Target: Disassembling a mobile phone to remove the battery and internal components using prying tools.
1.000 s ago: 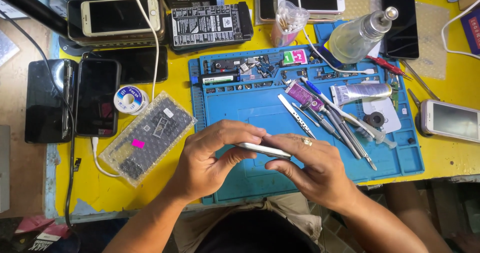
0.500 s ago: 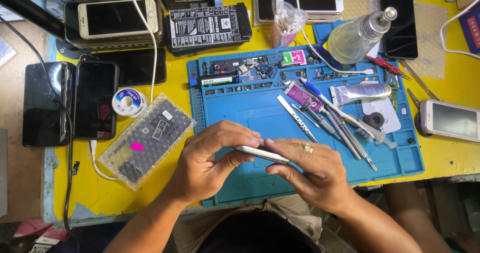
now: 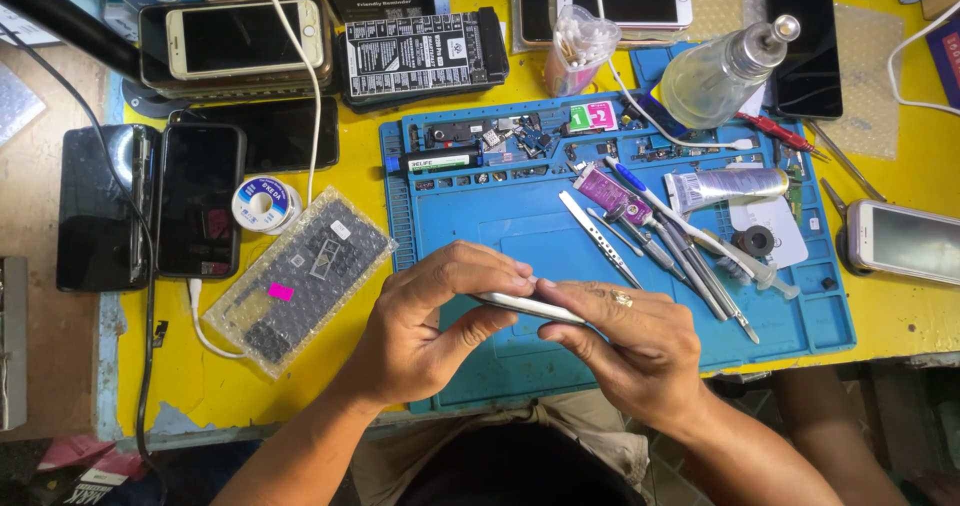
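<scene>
Two bare hands meet over the near part of a blue work mat (image 3: 480, 226) on a yellow counter (image 3: 350, 386), both closed on one thin silver phone (image 3: 528, 307) held edge-on between them, just above the mat. Left hand (image 3: 425, 326): fingers curled over the phone's left end, thumb under it, grip narrow and holding. Right hand (image 3: 630, 341): ring on one finger, fingertips pinching the phone's right part, grip likewise holding. On the mat, right of centre: tweezers (image 3: 595, 234), several thin screwdrivers and probes (image 3: 690, 256), a silver tube (image 3: 725, 186), a syringe (image 3: 765, 276), a small black ring (image 3: 752, 240). Along the mat's far rim: small parts in compartments and a black cylindrical battery (image 3: 440, 161). Left of the mat: a bubble-wrapped keypad part (image 3: 300, 278), a spool of solder wire (image 3: 262, 203), dark phones lying flat (image 3: 200, 211). Far edge: a white phone (image 3: 245, 38), a black printed board (image 3: 420, 54), a bag of cotton swabs (image 3: 575, 46), a clear pump bottle (image 3: 720, 66). At the right edge: another white phone (image 3: 905, 241).
</scene>
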